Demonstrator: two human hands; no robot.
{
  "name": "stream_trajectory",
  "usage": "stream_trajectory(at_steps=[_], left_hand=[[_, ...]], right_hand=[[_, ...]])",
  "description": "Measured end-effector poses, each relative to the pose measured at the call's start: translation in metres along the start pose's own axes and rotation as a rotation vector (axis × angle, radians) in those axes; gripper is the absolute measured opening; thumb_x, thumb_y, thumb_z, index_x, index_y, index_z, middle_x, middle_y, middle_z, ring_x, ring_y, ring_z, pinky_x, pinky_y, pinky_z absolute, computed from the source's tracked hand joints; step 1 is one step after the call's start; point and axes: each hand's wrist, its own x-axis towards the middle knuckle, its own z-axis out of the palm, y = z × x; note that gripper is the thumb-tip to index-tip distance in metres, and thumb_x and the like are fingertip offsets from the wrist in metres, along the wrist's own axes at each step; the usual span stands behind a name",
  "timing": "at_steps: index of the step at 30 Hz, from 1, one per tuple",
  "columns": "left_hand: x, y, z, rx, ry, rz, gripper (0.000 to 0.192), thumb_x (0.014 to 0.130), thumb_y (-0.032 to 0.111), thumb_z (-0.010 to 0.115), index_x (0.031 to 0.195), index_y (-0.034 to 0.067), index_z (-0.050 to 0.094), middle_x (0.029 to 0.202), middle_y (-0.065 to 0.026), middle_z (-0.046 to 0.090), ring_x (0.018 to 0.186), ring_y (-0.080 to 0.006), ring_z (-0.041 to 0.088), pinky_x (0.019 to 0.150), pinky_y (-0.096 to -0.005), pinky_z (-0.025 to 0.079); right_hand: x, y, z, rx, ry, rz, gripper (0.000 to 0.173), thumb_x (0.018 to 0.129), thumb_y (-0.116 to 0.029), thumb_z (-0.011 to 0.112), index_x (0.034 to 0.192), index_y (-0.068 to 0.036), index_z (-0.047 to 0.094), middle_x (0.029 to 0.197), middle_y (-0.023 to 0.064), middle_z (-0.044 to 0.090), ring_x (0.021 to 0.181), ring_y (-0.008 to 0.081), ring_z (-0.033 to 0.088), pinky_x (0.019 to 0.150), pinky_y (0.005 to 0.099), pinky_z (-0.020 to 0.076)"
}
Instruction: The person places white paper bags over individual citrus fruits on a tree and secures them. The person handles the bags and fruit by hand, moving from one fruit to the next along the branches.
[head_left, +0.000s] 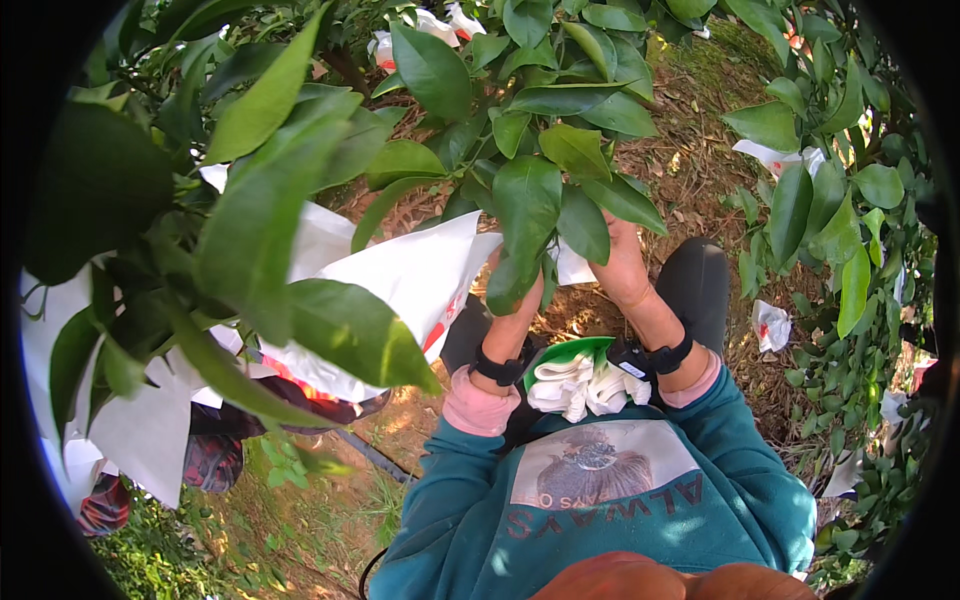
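Note:
Both of my hands reach up under a leafy citrus branch. My left hand (529, 289) shows only in part, its fingers hidden behind hanging leaves (526, 201). My right hand (622, 259) is just beside it, its fingertips covered by leaves too. A white paper bag (574, 264) shows between the hands, touching or close to my right hand; the grip is hidden. At my waist a green pouch (551, 355) holds a bundle of folded white paper bags (577, 386). To the left of my hands hangs a large white paper bag with red print (409, 274).
More white bags hang at the left (146, 420), top (431, 28) and right (771, 326) among dense foliage. A person in dark, red-patterned clothing (214, 459) is partly hidden at the left. A dark pipe (375, 456) crosses the leaf-strewn ground.

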Motion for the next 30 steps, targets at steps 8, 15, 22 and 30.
stream_trajectory(at_steps=[8, 15, 22, 30], left_hand=[[-0.022, -0.022, -0.043, -0.579, -0.174, -0.198, 0.038, 0.099, 0.024, 0.049, 0.132, 0.005, 0.050, 0.130, -0.0123, 0.056, 0.118, -0.0248, 0.056, 0.097, -0.0372, 0.046], [-0.035, 0.019, -0.021, -0.980, -0.157, -0.621, 0.041, 0.101, 0.042, 0.046, 0.126, 0.010, 0.053, 0.115, -0.0051, 0.059, 0.102, -0.0175, 0.058, 0.086, -0.0302, 0.049], [-0.027, 0.003, -0.019, -0.845, -0.130, -0.618, 0.032, 0.098, 0.030, 0.049, 0.117, 0.005, 0.056, 0.106, -0.0056, 0.063, 0.095, -0.0184, 0.060, 0.082, -0.0322, 0.050], [-0.006, 0.002, 0.001, -0.856, -0.050, -0.360, 0.033, 0.095, 0.029, 0.055, 0.115, 0.003, 0.057, 0.097, -0.0048, 0.064, 0.078, -0.0144, 0.062, 0.067, -0.0291, 0.051]], right_hand=[[-0.004, 0.006, -0.016, -0.029, -0.052, -0.015, 0.031, 0.079, 0.002, 0.066, 0.110, 0.002, 0.062, 0.103, 0.0082, 0.067, 0.090, 0.0143, 0.061, 0.079, 0.0311, 0.0496], [-0.012, 0.046, -0.044, -0.124, -0.265, -0.068, 0.036, 0.080, 0.002, 0.064, 0.115, -0.003, 0.058, 0.110, 0.0095, 0.065, 0.098, 0.0164, 0.061, 0.084, 0.0330, 0.0497], [-0.008, 0.026, -0.047, 0.176, -0.188, -0.038, 0.030, 0.083, -0.001, 0.067, 0.112, 0.001, 0.062, 0.104, 0.0049, 0.067, 0.091, 0.0095, 0.061, 0.078, 0.0268, 0.0516], [0.002, -0.020, -0.021, -0.460, 0.073, -0.417, 0.022, 0.068, -0.012, 0.073, 0.086, -0.001, 0.066, 0.089, 0.0135, 0.061, 0.074, 0.0303, 0.054, 0.064, 0.0386, 0.0435]])
